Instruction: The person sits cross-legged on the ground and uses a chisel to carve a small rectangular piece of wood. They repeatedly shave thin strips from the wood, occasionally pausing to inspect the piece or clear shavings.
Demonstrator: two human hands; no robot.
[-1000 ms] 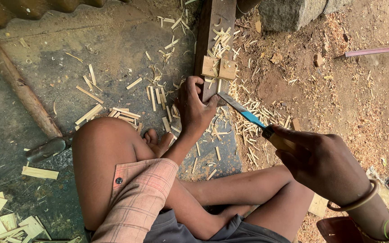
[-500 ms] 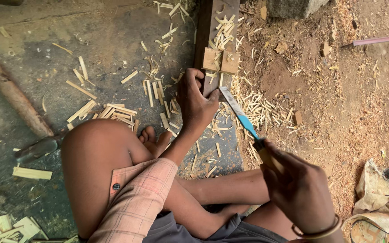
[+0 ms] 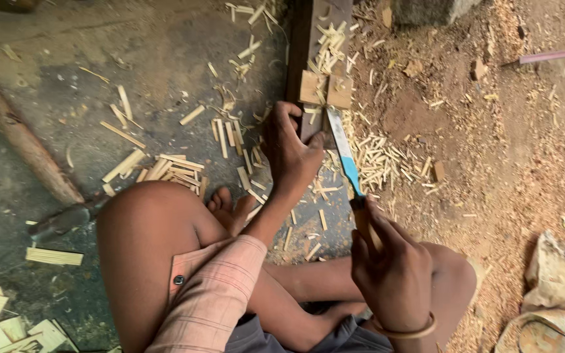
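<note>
- Head view, looking down over bent knees at a dirt floor littered with split wood.
- Left hand [image 3: 290, 149] at centre frame, fingers curled narrowly around the near end of a dark upright plank [image 3: 314, 39], pinning something small against it; exactly what sits under the fingertips cannot be told.
- Right hand [image 3: 392, 273] at lower right, closed fully around the wooden handle of a long knife [image 3: 344, 151], blue-tinted blade angled up and left, tip just beside the left hand's fingers and just below two small square blocks [image 3: 325, 89].
- Judged best for this cut: blade kept in line with the grain, edge set on the piece before any pressure, left fingertips kept to the side of the blade's path and not ahead of it, short controlled pushes rather than a swing.
- Counted: one knife, one plank, two square blocks resting on the plank at upper centre.
- Thin splinters [image 3: 380, 163] right of the blade: too many to count.
- Flat sticks [image 3: 171, 167] left of centre: roughly a dozen, loosely bundled.
- One round log [image 3: 21, 140] running down the left edge.
- One pink rod [image 3: 557, 55] at upper right.
</note>
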